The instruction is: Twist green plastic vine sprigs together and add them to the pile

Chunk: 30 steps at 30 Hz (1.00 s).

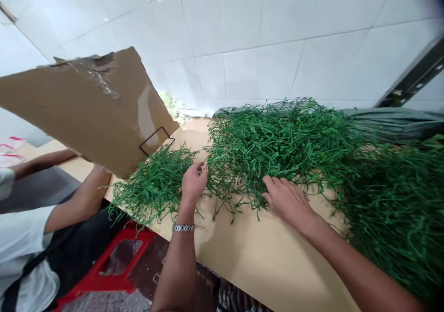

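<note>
Thin, curly green sprigs lie in a large loose heap [274,140] on the table, with a smaller pile [156,182] to its left. Between the two is my left hand [194,182], a silver bracelet at its wrist. Its thumb and fingers are pinched together on something too small to make out. My right hand [284,196] reaches into the front edge of the large heap, its fingers curled round some sprigs and the tips partly hidden among them. Loose stems trail across the tabletop from one hand to the other.
A cardboard panel [86,113] stands tilted at left with a bent black wire [156,138] at its lower edge. Behind it shows a co-worker's arm [79,205]. A red stool [114,261] is below. More dark green sprigs [398,210] lie right. A tiled wall [249,34] rises behind.
</note>
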{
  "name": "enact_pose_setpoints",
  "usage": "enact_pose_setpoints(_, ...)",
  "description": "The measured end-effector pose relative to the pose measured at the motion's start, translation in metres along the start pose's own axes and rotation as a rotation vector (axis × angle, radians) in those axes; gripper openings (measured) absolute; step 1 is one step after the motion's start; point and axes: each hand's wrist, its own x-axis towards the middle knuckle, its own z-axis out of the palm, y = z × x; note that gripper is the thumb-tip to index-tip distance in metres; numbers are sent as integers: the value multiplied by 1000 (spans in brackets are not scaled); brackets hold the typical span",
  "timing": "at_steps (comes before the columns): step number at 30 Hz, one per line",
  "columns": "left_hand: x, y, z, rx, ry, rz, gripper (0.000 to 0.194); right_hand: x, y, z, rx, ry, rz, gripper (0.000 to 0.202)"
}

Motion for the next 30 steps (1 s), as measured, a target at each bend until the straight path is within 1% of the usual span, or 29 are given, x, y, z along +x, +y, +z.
enact_pose_setpoints(3,4,9,11,82,-81,0,35,18,6,9,-23,-27,-1,24)
enact_pose_setpoints(5,-3,18,17,122,-80,-8,27,33,16,15,-32,-31,4,21)
enact_pose_setpoints(7,-18,26,18,146,-43,-8,26,50,30,18,-40,-36,25,22)
enact_pose_setpoints(9,-38,31,13,120,44,38,28,67,44,18,-45,-41,53,26)
enact_pose_setpoints(12,-65,35,-1,-7,235,227,23,86,58,15,-42,-52,87,31)
enact_pose_setpoints(14,-77,38,-10,-30,344,368,18,93,60,14,-31,-69,91,30)
enact_pose_setpoints(16,-85,43,-16,-31,436,475,16,94,58,13,-13,-90,83,29)
enact_pose_setpoints(17,-89,48,-19,-55,459,519,17,93,57,13,-2,-99,78,28)
enact_pose_setpoints(18,-93,53,-20,-99,456,563,20,91,56,12,10,-107,73,28)
enact_pose_setpoints(19,-98,59,-21,-157,422,611,24,88,54,10,23,-114,68,27)
enact_pose_setpoints(21,-108,74,-21,-279,294,706,30,81,52,7,53,-124,56,28)
enact_pose_setpoints(23,-115,87,-19,-358,177,732,30,72,50,1,88,-129,43,31)
enact_pose_setpoints(24,-116,93,-18,-383,131,704,28,67,50,-2,108,-128,34,35)
enact_pose_setpoints(26,-111,101,-15,-406,63,588,22,57,51,-10,153,-115,15,41)
enact_pose_setpoints(28,-96,103,-11,-394,-18,470,18,45,54,-18,193,-99,-9,44)
enact_pose_setpoints(30,-78,101,-6,-359,-135,411,18,31,60,-28,258,-46,-25,43)
